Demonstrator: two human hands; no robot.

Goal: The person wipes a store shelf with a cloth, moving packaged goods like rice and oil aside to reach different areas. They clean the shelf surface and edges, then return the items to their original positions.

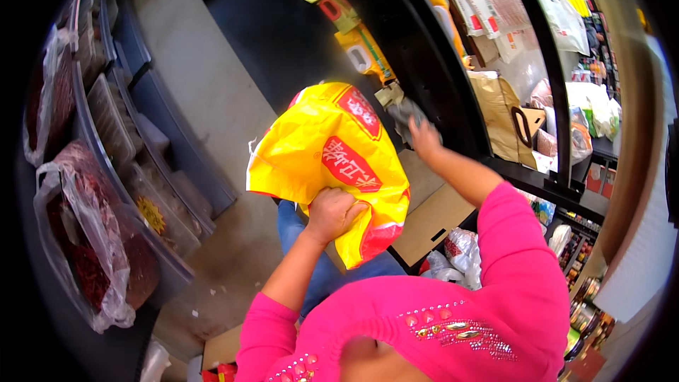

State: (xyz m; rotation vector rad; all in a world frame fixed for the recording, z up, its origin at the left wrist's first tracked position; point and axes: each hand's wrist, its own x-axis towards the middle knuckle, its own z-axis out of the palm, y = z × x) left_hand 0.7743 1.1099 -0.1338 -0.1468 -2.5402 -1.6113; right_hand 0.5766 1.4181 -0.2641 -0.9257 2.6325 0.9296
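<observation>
My left hand (333, 216) grips the gathered edge of a yellow plastic sack (297, 143) with red printed panels. The sack hangs crumpled and partly spread in front of my legs. To its right, my right hand (426, 140) reaches out to the black shelf, with a grey cloth (407, 116) at its fingers. Blur hides just how the fingers hold the cloth. Just beyond the cloth, a yellow bag with a handle hole (365, 55) and a gold-coloured bag with a red handle (335, 8) stand in a row along the dark panel (265, 16).
At left, a rack (175, 132) holds clear plastic trays and open clear bags of dried red goods (87, 244). A black metal shelf frame (554, 63) bounds the right side, with packed bags behind it. A cardboard box (435, 223) and plastic bags (461, 254) lie low at right.
</observation>
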